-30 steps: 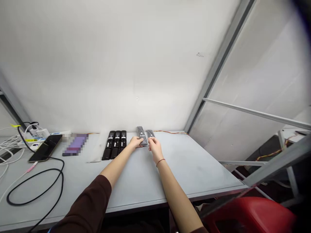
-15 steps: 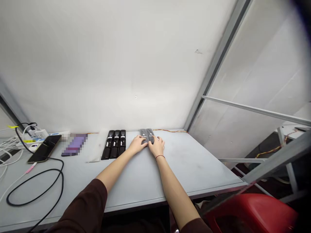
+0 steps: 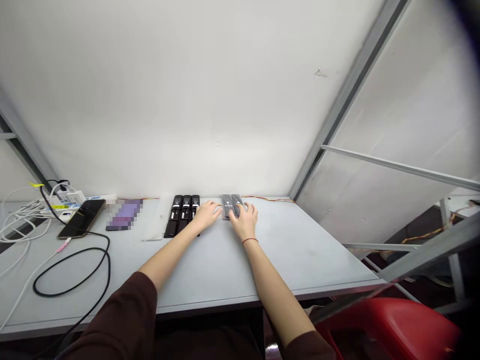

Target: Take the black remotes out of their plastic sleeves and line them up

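Two remote controls in clear plastic wrap lie side by side near the wall: a left wrapped remote and a right wrapped remote. My right hand is on the near end of the right one, thumb at its left side and fingers at its right. Just left of the pair, my left hand is open, fingers apart, with nothing in it. It is between the wrapped remotes and three black remote controls, whose open battery compartments face up. My left hand and forearm partly cover the rightmost black one.
Left of the black remotes lie a clear plastic sheet, a blurred purple item and a phone on a charging cable. A looped black cable crosses the table's left side. A red stool stands at lower right.
My left hand has let go of the wrapped remotes and moved left, its fingers opening. My right hand remains at the right wrapped remote. The whole view has shifted slightly.
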Action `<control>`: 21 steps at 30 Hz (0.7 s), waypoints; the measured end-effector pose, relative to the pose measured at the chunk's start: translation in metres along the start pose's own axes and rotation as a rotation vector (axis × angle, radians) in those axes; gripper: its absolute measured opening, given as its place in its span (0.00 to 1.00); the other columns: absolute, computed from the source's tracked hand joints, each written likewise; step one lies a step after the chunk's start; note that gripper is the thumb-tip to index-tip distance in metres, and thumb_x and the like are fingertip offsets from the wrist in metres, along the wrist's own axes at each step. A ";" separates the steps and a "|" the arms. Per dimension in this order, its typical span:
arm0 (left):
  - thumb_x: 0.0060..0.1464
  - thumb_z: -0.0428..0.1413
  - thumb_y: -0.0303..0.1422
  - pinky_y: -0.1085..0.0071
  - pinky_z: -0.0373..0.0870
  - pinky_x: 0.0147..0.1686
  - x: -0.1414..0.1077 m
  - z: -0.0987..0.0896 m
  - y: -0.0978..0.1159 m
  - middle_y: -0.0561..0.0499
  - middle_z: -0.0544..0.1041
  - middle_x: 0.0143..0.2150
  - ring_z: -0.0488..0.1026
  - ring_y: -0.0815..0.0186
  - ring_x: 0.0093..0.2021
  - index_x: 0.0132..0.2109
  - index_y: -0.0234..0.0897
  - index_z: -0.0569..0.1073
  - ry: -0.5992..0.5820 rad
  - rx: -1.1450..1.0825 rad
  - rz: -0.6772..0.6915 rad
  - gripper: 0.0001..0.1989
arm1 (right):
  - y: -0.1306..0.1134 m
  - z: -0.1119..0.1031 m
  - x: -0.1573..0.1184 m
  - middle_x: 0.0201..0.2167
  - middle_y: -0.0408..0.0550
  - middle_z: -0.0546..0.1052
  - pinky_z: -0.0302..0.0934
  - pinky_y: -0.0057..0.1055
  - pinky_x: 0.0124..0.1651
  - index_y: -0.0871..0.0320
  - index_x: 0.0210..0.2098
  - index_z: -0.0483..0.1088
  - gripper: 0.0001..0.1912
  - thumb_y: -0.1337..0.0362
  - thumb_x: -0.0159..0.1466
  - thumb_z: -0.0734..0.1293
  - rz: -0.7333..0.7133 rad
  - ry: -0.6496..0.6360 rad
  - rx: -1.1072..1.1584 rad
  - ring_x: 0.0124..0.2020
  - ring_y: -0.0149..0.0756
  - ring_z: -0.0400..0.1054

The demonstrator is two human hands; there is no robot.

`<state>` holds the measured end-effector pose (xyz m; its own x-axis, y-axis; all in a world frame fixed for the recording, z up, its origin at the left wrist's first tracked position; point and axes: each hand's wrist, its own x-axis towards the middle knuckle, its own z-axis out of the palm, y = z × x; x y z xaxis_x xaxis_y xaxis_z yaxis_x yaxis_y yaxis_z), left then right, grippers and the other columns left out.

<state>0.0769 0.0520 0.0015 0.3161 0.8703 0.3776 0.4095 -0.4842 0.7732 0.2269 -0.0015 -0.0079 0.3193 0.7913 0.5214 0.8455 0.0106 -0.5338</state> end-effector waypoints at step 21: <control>0.57 0.46 0.40 0.51 0.50 0.49 -0.031 -0.047 0.003 0.37 0.75 0.42 0.65 0.49 0.49 0.42 0.34 0.73 -0.109 0.814 -0.185 0.17 | -0.062 0.006 -0.043 0.45 0.54 0.71 0.60 0.39 0.50 0.59 0.47 0.70 0.25 0.54 0.53 0.71 -0.708 -0.591 0.252 0.47 0.44 0.64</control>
<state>0.0278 0.0279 0.0163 0.2464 0.9489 0.1973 0.9392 -0.2840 0.1931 0.1584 -0.0327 -0.0018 -0.5568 0.7311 0.3943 0.6207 0.6817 -0.3873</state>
